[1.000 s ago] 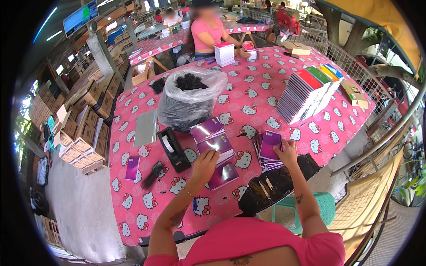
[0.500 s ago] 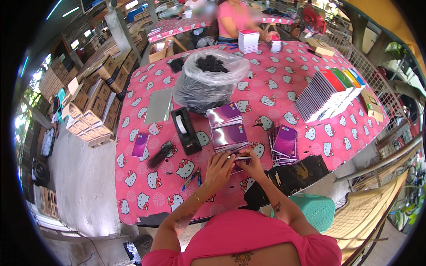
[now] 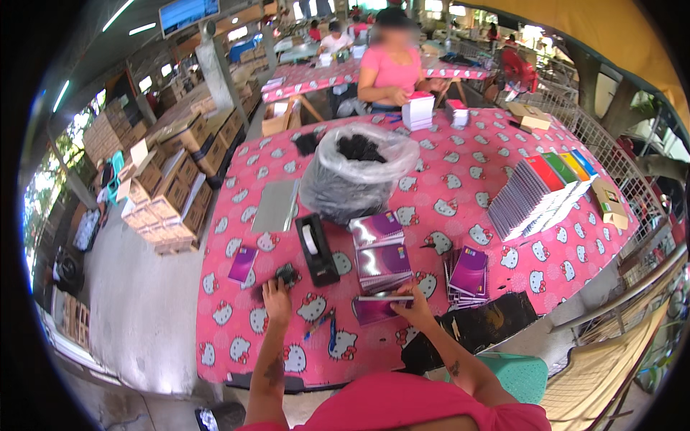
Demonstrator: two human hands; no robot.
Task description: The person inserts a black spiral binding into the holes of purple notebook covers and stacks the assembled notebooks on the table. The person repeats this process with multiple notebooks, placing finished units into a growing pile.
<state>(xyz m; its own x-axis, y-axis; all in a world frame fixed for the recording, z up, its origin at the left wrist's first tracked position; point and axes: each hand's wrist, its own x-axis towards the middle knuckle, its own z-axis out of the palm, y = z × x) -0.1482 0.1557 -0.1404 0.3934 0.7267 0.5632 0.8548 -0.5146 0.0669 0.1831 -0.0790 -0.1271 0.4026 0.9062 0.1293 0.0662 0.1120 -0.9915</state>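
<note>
— Pink printed cloth [image 3: 420, 188] over the worktable. What's in hand?

— One purple notebook [image 3: 388, 296], seen nearly edge-on, just above a second notebook [image 3: 374, 313] near the table's front edge. My right hand [image 3: 415, 310] pinches its right end, fingers closed on it. My left hand [image 3: 277, 300] is down at the black strands [image 3: 287, 274]; whether those fingers grip any, I cannot tell.

— How far along?

— Partway, I judge. Two purple stacks [image 3: 384, 263] sit just beyond, a looser pile [image 3: 469, 270] to the right, one lone notebook [image 3: 243, 264] to the left. Which are done and which are left, their covers don't show.

— Farther out?

— Black tape dispenser [image 3: 329, 267] beside the stacks, clear bag [image 3: 338, 188] of dark strands behind, tall rows of coloured notebooks [image 3: 528, 205] far right. Across the table, a person in pink [image 3: 392, 70].

— Hard to make out?

— Strands blur by my left fingertips. Lower books in the looser pile are mostly covered. Held one's covers: too foreshortened to read.
</note>
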